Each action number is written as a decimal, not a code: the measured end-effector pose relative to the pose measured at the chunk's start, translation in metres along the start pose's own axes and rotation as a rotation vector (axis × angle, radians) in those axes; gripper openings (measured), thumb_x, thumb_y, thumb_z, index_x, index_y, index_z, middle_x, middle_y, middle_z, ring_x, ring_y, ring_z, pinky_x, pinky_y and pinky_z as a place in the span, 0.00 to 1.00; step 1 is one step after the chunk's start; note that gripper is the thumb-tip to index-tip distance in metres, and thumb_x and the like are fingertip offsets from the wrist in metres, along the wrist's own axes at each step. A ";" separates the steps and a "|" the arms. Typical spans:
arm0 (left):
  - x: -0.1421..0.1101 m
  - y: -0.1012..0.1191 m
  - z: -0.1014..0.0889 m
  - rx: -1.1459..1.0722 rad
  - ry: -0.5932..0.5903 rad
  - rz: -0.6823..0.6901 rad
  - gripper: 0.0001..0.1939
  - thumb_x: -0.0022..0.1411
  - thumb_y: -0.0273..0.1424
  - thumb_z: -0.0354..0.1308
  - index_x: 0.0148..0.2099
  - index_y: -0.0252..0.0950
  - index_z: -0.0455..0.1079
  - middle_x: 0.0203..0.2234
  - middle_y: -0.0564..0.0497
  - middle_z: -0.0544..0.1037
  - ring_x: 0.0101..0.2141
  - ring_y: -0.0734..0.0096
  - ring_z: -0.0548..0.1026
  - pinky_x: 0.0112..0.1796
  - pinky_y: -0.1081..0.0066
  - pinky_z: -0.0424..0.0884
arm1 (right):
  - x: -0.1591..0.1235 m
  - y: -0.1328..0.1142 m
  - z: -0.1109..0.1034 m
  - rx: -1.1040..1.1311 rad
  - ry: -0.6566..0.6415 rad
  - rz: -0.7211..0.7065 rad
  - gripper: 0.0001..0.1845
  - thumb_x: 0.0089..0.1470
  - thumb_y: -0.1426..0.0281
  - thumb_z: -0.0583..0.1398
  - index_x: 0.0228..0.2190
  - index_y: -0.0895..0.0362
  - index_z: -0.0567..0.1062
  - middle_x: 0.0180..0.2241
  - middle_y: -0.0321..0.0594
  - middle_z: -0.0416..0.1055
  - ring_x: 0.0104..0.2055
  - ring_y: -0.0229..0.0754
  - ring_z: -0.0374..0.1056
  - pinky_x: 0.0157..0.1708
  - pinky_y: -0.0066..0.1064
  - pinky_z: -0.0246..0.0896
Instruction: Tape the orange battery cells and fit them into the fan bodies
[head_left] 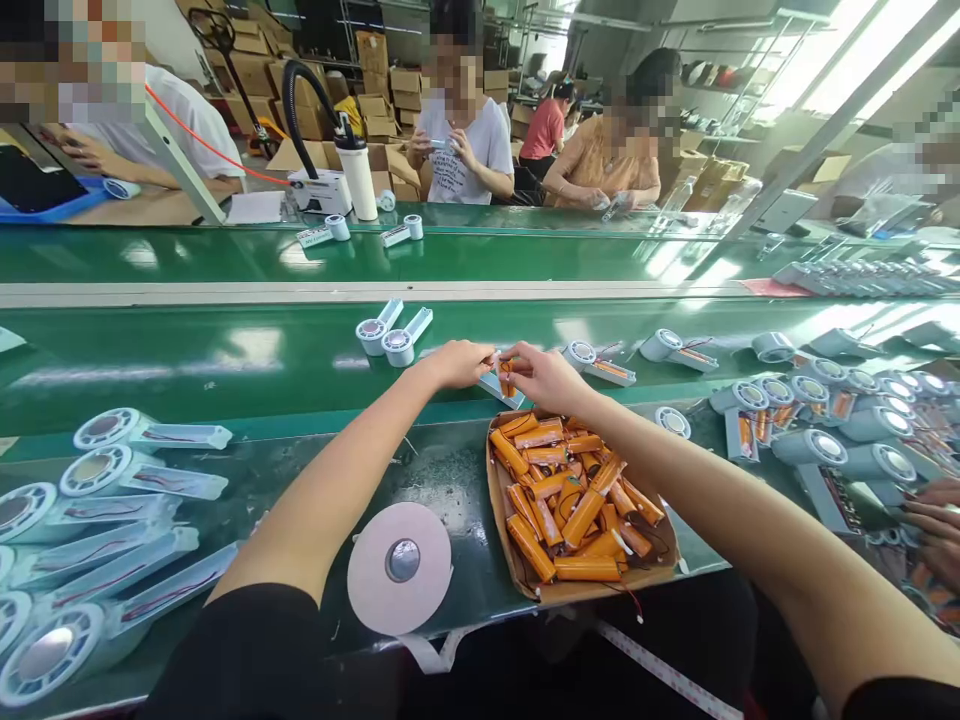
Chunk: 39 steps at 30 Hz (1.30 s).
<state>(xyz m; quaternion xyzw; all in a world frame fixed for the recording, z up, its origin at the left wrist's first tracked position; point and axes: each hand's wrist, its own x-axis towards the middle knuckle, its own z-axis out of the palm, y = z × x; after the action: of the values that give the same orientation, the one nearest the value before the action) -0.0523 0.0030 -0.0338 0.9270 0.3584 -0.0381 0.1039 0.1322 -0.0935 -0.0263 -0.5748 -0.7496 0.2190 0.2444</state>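
Both arms reach out over the near bench to the green belt. My right hand (pixel 546 374) pinches an orange wrapped battery (pixel 507 380), which stands over the open handle of a light-blue handheld fan (pixel 495 388). Close beside it, my left hand (pixel 459 364) has its fingers pressed together at the battery's upper end; what they hold is too small to make out. Most of that fan is hidden behind the left hand. Below the hands lies a cardboard tray (pixel 517 585) heaped with orange batteries (pixel 589 515) that have thin wires.
A roll of white tape (pixel 375 570) lies left of the tray. Open fan housings (pixel 112 470) line the left bench; many more (pixel 817 445) crowd the right, by a co-worker's hand (pixel 937 530). Two fans (pixel 397 345) sit on the belt (pixel 187 350). People work across it.
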 end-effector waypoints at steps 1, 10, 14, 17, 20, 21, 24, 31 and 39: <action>0.001 0.002 0.001 -0.002 0.006 -0.011 0.15 0.73 0.35 0.49 0.55 0.42 0.74 0.50 0.45 0.84 0.49 0.57 0.81 0.46 0.67 0.72 | 0.000 0.001 0.001 -0.045 -0.011 -0.004 0.12 0.64 0.67 0.59 0.48 0.54 0.74 0.30 0.36 0.83 0.31 0.42 0.76 0.39 0.32 0.65; 0.005 0.012 0.001 -0.016 0.018 -0.036 0.14 0.76 0.36 0.47 0.56 0.43 0.70 0.50 0.45 0.83 0.50 0.53 0.81 0.47 0.64 0.72 | 0.004 -0.002 -0.009 -0.589 -0.169 0.102 0.16 0.69 0.67 0.54 0.54 0.56 0.73 0.42 0.50 0.84 0.42 0.55 0.80 0.34 0.33 0.59; 0.009 0.015 0.003 -0.016 0.032 -0.057 0.15 0.76 0.36 0.46 0.57 0.43 0.70 0.50 0.45 0.83 0.51 0.54 0.81 0.47 0.64 0.71 | 0.004 -0.009 -0.010 -0.661 -0.261 0.109 0.19 0.70 0.66 0.54 0.58 0.55 0.71 0.45 0.51 0.83 0.44 0.57 0.80 0.36 0.34 0.61; 0.014 0.017 0.004 -0.017 0.035 -0.069 0.16 0.76 0.34 0.44 0.56 0.43 0.71 0.50 0.45 0.83 0.50 0.54 0.81 0.47 0.64 0.71 | 0.004 -0.011 -0.008 -0.671 -0.284 0.127 0.20 0.70 0.66 0.55 0.60 0.54 0.72 0.46 0.53 0.83 0.46 0.58 0.80 0.37 0.35 0.63; 0.018 0.018 0.004 -0.016 0.029 -0.067 0.16 0.76 0.34 0.44 0.56 0.42 0.71 0.50 0.44 0.83 0.50 0.53 0.81 0.46 0.64 0.71 | 0.006 -0.012 -0.005 -0.671 -0.284 0.143 0.19 0.69 0.67 0.56 0.59 0.53 0.73 0.47 0.54 0.83 0.47 0.60 0.80 0.39 0.36 0.65; 0.018 0.019 0.004 -0.016 0.028 -0.065 0.16 0.76 0.34 0.44 0.56 0.42 0.72 0.50 0.44 0.83 0.50 0.53 0.81 0.46 0.64 0.71 | 0.006 -0.012 -0.005 -0.669 -0.280 0.146 0.19 0.69 0.67 0.56 0.59 0.53 0.74 0.47 0.54 0.83 0.47 0.60 0.80 0.39 0.36 0.65; 0.020 0.021 0.004 -0.019 0.033 -0.056 0.16 0.76 0.34 0.45 0.56 0.42 0.71 0.50 0.43 0.83 0.50 0.53 0.81 0.46 0.64 0.71 | 0.004 -0.010 -0.007 -0.657 -0.257 0.151 0.18 0.70 0.65 0.56 0.57 0.53 0.75 0.47 0.55 0.83 0.47 0.59 0.80 0.40 0.37 0.65; 0.030 0.029 0.011 -0.058 0.070 -0.062 0.16 0.75 0.35 0.47 0.58 0.40 0.71 0.51 0.43 0.83 0.52 0.53 0.81 0.49 0.63 0.71 | -0.026 0.009 -0.017 -0.569 -0.125 0.183 0.15 0.69 0.69 0.54 0.53 0.54 0.74 0.45 0.45 0.84 0.44 0.53 0.80 0.38 0.33 0.64; 0.040 0.039 0.012 -0.088 0.107 -0.135 0.20 0.77 0.34 0.42 0.63 0.37 0.66 0.54 0.39 0.82 0.54 0.51 0.80 0.51 0.61 0.72 | -0.002 0.000 -0.015 -0.707 -0.274 0.160 0.22 0.69 0.65 0.55 0.60 0.53 0.74 0.49 0.54 0.82 0.50 0.59 0.79 0.41 0.38 0.67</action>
<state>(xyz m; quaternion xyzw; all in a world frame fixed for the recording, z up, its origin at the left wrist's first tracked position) 0.0035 -0.0015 -0.0451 0.8960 0.4263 0.0205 0.1224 0.1414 -0.0949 -0.0149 -0.6458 -0.7572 0.0404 -0.0890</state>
